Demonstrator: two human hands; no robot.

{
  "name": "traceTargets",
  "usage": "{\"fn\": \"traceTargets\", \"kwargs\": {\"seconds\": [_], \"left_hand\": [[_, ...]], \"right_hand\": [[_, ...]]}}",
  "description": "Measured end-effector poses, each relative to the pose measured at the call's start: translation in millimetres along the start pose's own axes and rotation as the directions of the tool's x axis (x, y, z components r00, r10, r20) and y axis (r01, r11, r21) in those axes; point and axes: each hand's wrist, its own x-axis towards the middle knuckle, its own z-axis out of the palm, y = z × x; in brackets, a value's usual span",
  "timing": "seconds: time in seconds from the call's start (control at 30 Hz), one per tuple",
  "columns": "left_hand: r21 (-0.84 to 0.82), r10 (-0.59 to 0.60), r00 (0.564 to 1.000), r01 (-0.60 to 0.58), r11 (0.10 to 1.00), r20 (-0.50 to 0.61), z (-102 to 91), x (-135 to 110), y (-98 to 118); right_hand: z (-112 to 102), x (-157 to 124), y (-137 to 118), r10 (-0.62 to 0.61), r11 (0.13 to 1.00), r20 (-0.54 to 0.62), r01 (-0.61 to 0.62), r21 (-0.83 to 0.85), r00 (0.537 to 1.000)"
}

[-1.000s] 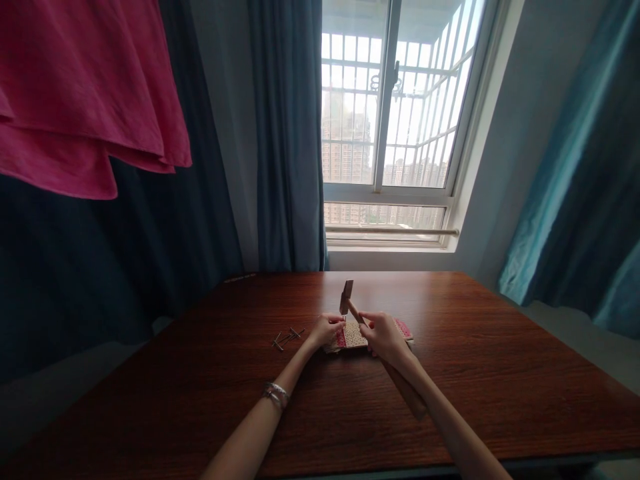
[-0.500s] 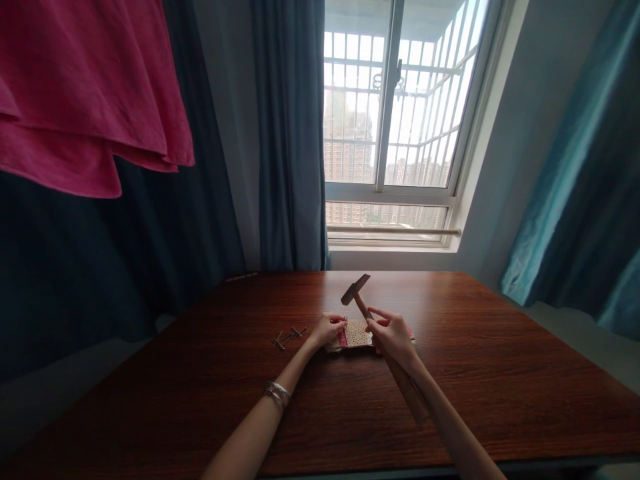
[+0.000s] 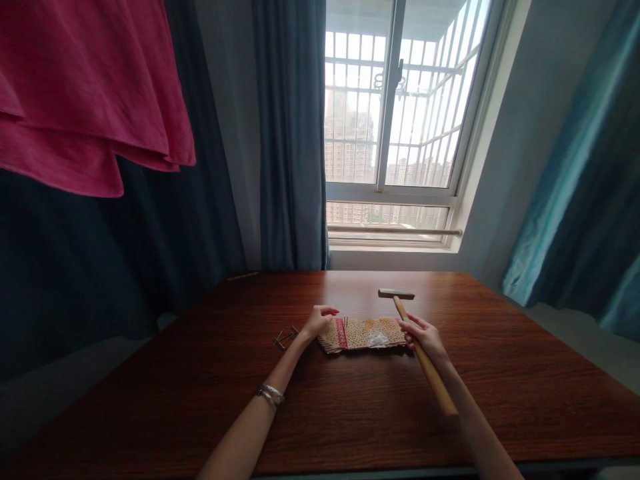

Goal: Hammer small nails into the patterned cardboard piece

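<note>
My right hand [image 3: 425, 341] grips a hammer [image 3: 431, 377] partway along its wooden handle, above the right end of a stack of corrugated cardboard [image 3: 359, 333]. The metal head points away from me, and the handle's butt slants back over the table. Two thin nails [image 3: 345, 321] stand upright in the cardboard near its pink strip. Beside the stack's left end is my left hand [image 3: 319, 322], loosely curled with fingers and thumb apart and nothing visible between them. Several loose nails [image 3: 286, 337] lie on the table just left of that hand.
The brown wooden table [image 3: 200, 400] reaches to the wall under a barred window [image 3: 390, 133]. Blue curtains [image 3: 293, 133] hang at both sides. A pink cloth [image 3: 90, 93] hangs at the upper left.
My right hand has moved right with the hammer, whose head has turned and shifted right. My left hand has drawn back left from the upright nails, uncovering more of the cardboard.
</note>
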Motion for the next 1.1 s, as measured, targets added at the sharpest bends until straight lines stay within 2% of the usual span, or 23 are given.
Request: {"fn": "traceTargets", "kwargs": {"seconds": [0.07, 0.1, 0.17, 0.3, 0.43, 0.53, 0.63, 0.77, 0.97, 1.1], "left_hand": [[0.043, 0.022, 1.000, -0.021, 0.999, -0.021, -7.6, -1.5, 5.0], [0.087, 0.048, 0.999, -0.048, 0.995, 0.002, -11.4, -3.1, 7.5], [0.201, 0.093, 0.990, -0.112, 0.973, 0.101, -17.4, -7.9, 12.0], [0.363, 0.130, 0.943, -0.242, 0.900, 0.307, -18.1, -18.7, 15.0], [0.421, 0.123, 0.912, -0.297, 0.857, 0.392, -8.7, -23.6, 10.4], [0.451, 0.109, 0.906, -0.305, 0.839, 0.410, -4.7, -23.6, 6.6], [0.468, 0.093, 0.906, -0.298, 0.832, 0.412, -4.4, -23.2, 5.2], [0.463, 0.077, 0.913, -0.274, 0.843, 0.400, -5.0, -23.5, 4.8], [0.428, 0.105, 0.905, -0.294, 0.854, 0.413, -5.7, -23.9, 1.8], [0.439, 0.096, 0.902, -0.296, 0.848, 0.421, -5.9, -24.2, 3.5]], "right_hand": [[-14.7, 7.1, 2.6, 0.013, 0.998, -0.050, -0.016, -0.060, 0.999], [-21.7, 10.3, 4.0, 0.006, 0.996, -0.072, -0.012, -0.087, 0.997], [-34.0, 15.8, 7.5, -0.026, 0.990, -0.092, 0.013, -0.142, 0.995], [-52.7, 26.1, 19.1, -0.088, 0.966, -0.137, 0.051, -0.254, 0.987], [-67.6, 36.3, 29.9, -0.149, 0.894, -0.205, 0.043, -0.446, 0.967], [-77.2, 41.2, 32.5, -0.212, 0.771, -0.247, 0.006, -0.636, 0.946], [-82.7, 42.4, 32.0, -0.241, 0.680, -0.217, 0.005, -0.733, 0.946], [-84.8, 43.2, 31.3, -0.216, 0.634, -0.159, 0.015, -0.773, 0.963], [-87.2, 46.8, 30.6, -0.218, 0.560, -0.169, -0.019, -0.828, 0.961], [-86.0, 42.1, 27.0, -0.238, 0.526, -0.143, 0.003, -0.850, 0.961]]}}
